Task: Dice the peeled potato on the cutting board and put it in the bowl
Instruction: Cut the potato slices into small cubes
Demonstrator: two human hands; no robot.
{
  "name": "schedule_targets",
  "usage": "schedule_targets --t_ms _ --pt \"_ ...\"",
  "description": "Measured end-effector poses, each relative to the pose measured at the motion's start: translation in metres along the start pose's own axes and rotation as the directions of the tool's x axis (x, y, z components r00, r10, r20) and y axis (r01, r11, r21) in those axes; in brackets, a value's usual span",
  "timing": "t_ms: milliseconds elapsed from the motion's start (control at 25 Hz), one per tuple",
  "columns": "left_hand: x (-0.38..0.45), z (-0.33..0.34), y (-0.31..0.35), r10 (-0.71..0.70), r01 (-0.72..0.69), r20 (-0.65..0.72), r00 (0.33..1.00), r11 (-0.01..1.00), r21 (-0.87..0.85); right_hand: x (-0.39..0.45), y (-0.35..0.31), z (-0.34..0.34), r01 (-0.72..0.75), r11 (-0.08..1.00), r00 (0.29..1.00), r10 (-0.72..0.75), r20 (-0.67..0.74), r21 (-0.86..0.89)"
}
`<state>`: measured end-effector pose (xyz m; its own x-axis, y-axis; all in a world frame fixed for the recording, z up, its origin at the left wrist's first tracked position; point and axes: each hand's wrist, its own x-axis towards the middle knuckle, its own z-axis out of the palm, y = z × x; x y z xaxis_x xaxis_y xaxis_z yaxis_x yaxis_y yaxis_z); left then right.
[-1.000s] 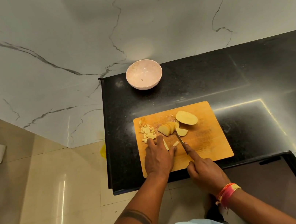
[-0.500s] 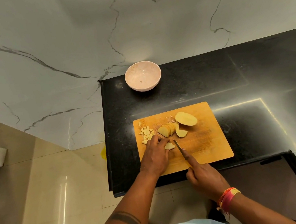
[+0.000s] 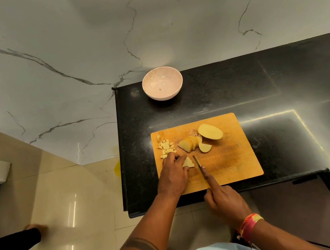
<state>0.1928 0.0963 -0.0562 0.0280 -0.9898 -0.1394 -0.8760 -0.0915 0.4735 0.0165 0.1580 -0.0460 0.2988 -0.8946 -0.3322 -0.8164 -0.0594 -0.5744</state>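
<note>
A wooden cutting board (image 3: 233, 161) lies on the black counter. On it are a potato half (image 3: 210, 131), a fan of slices (image 3: 189, 143), one loose slice (image 3: 204, 147) and a pile of small dice (image 3: 166, 149) at the left. My left hand (image 3: 175, 175) holds down a small stack of potato slices (image 3: 187, 162) with curled fingers. My right hand (image 3: 222, 197) grips a knife (image 3: 197, 163), index finger along the blade's spine; the blade stands just right of that stack. A pale pink bowl (image 3: 162, 85) sits at the counter's back left with no potato in it.
The counter (image 3: 283, 90) ends just left of the board, with tiled floor (image 3: 71, 203) below. Another person's legs and feet (image 3: 12, 244) are on the floor at the lower left. A marble wall (image 3: 145, 31) rises behind the bowl.
The knife drew back from the far slices toward me and now stands beside the stack under my left hand. Another person's legs came into view at lower left.
</note>
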Motion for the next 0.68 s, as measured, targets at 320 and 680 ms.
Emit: schedule_targets --t_ms 320,680 --pt "0.001 0.000 0.002 0.017 -0.017 0.003 1.000 0.999 0.033 0.025 -0.017 0.001 0.009 0.995 1.000 -0.007 0.021 -0.101" --pt "0.003 0.004 0.002 0.024 -0.024 -0.004 1.000 0.995 0.096 0.000 -0.009 0.007 0.017 0.979 0.994 0.005 0.108 -0.201"
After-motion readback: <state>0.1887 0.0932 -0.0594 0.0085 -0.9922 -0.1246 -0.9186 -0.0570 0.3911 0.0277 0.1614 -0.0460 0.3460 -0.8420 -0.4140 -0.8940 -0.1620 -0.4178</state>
